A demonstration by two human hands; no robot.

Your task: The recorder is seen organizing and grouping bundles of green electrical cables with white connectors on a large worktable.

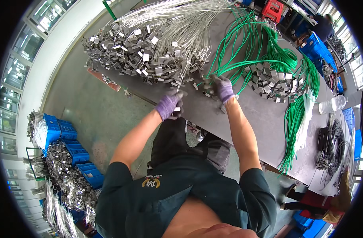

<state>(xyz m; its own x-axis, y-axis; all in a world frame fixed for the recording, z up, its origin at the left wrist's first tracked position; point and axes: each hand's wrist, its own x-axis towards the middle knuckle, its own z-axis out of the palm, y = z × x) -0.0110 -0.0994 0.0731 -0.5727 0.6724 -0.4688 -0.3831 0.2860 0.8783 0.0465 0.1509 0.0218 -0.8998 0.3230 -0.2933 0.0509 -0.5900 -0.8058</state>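
Observation:
Both hands wear purple gloves with grey fingers. My left hand (170, 104) is closed at the table's near edge, around a silver wire (180, 79) with a small metal block (177, 109) showing at its fingers. Farther right, my right hand (222, 87) is at the ends of several green wires (225, 70), beside small metal blocks; motion smears its fingers, so what they grip is unclear. Beyond my left hand lies a large heap of metal blocks (144, 55) on silver wires (189, 29). To the right of my right hand is a smaller pile of metal blocks (274, 82) on green wires.
Green wire bundles (294, 123) hang across the grey table (261, 119) at right, near a clear plastic bottle (333, 104) and black wire coils (330, 142). Blue crates (90, 173) with metal parts stand on the left floor. Other people (323, 27) are at right.

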